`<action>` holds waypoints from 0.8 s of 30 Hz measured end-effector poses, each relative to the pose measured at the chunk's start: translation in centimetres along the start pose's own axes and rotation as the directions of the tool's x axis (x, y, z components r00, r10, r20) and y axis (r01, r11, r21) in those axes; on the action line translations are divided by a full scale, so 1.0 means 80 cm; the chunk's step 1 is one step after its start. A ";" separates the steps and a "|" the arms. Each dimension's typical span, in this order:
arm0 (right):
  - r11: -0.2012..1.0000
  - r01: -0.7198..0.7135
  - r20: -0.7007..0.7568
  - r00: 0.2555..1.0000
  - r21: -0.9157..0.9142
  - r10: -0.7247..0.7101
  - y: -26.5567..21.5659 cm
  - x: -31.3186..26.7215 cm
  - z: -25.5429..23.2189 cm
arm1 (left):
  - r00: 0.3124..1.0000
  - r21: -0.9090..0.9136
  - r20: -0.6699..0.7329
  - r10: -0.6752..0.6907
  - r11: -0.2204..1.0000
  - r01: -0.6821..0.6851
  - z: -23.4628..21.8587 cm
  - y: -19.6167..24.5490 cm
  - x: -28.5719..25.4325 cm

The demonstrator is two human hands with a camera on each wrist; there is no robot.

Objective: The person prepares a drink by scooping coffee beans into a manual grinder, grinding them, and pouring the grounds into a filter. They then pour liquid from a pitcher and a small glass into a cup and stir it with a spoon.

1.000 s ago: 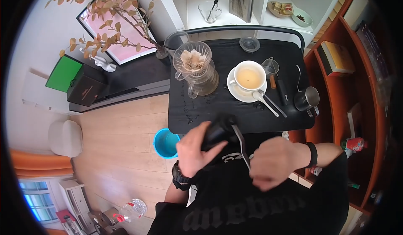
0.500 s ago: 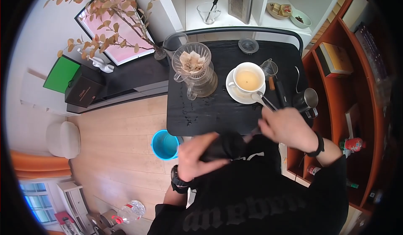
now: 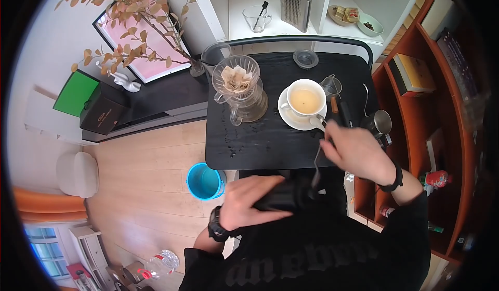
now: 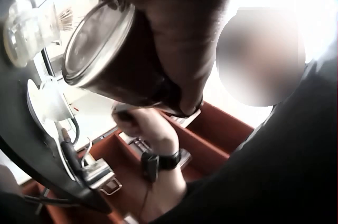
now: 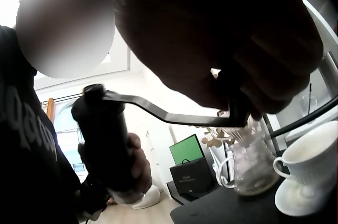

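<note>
My left hand (image 3: 248, 201) grips the black cylindrical grinder (image 3: 285, 194), which lies tilted in front of my body, below the table's near edge. In the right wrist view the grinder (image 5: 103, 145) carries a bent metal crank (image 5: 169, 117) on its top. The fingers of my right hand (image 3: 359, 154) curl round the crank's end knob, which they mostly hide. In the left wrist view the grinder's round, shiny base (image 4: 100, 42) faces the camera, with my left hand (image 4: 177, 29) wrapped round the body.
On the black table (image 3: 260, 153) stand a glass server with dripper (image 3: 236, 78), a full white cup (image 3: 305, 99) on a saucer, a small strainer (image 3: 331, 85) and a metal pitcher (image 3: 381, 122). A blue bucket (image 3: 204, 182) is on the floor; red-brown shelves (image 3: 410, 114) stand at the right.
My right hand has swung the crank from the near side up toward the table's edge and the right. My left hand still grips the grinder, which has tilted to lie more level.
</note>
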State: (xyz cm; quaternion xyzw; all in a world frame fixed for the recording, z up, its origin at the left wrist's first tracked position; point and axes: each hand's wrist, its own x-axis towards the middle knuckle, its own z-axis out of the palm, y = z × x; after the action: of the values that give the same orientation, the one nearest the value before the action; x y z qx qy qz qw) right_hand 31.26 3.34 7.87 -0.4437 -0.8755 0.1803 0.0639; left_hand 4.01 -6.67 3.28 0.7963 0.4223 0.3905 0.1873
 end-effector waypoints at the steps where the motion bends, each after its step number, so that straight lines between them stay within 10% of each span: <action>1: 1.000 -0.009 0.178 0.984 -0.009 0.011 0.001 -0.012 0.001 | 0.997 -0.042 -0.057 -0.060 0.997 0.058 -0.004 -0.002 -0.002; 3: 0.989 0.105 0.497 0.856 0.106 -0.144 -0.018 -0.032 -0.002 | 0.962 0.157 -0.230 -0.145 0.970 0.183 -0.005 -0.016 0.003; 7: 0.764 0.354 0.285 0.777 0.539 -0.561 -0.054 -0.035 -0.038 | 0.996 0.318 0.009 -0.088 0.945 0.080 0.030 -0.009 0.007; 11: 0.847 0.366 -0.216 0.928 0.386 -0.302 -0.039 -0.007 -0.038 | 0.985 0.294 0.150 0.084 0.948 -0.125 0.029 0.007 0.004; 14: 0.987 0.075 -0.233 0.972 0.143 -0.040 -0.024 0.000 -0.025 | 0.981 0.179 0.138 0.135 0.971 -0.159 0.017 0.020 0.001; 17: 0.999 -0.011 0.079 0.997 -0.040 0.014 0.004 -0.019 0.011 | 0.996 -0.037 -0.032 -0.083 0.996 0.082 0.002 0.026 -0.009; 20: 0.964 0.080 0.490 0.849 0.252 -0.198 -0.029 -0.051 -0.002 | 0.948 0.199 -0.208 -0.240 0.939 0.282 0.003 0.008 -0.013; 24: 0.760 0.388 0.056 0.873 0.521 -0.484 -0.075 -0.076 -0.023 | 0.991 0.289 0.052 -0.126 0.951 0.106 0.022 0.023 -0.018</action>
State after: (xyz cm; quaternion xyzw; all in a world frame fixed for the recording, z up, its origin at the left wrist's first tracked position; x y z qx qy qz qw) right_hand 30.90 -4.29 12.12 -0.1763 -0.8808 0.4189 0.1328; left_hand 5.87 -8.84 2.68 0.8020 0.5135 0.2857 0.1075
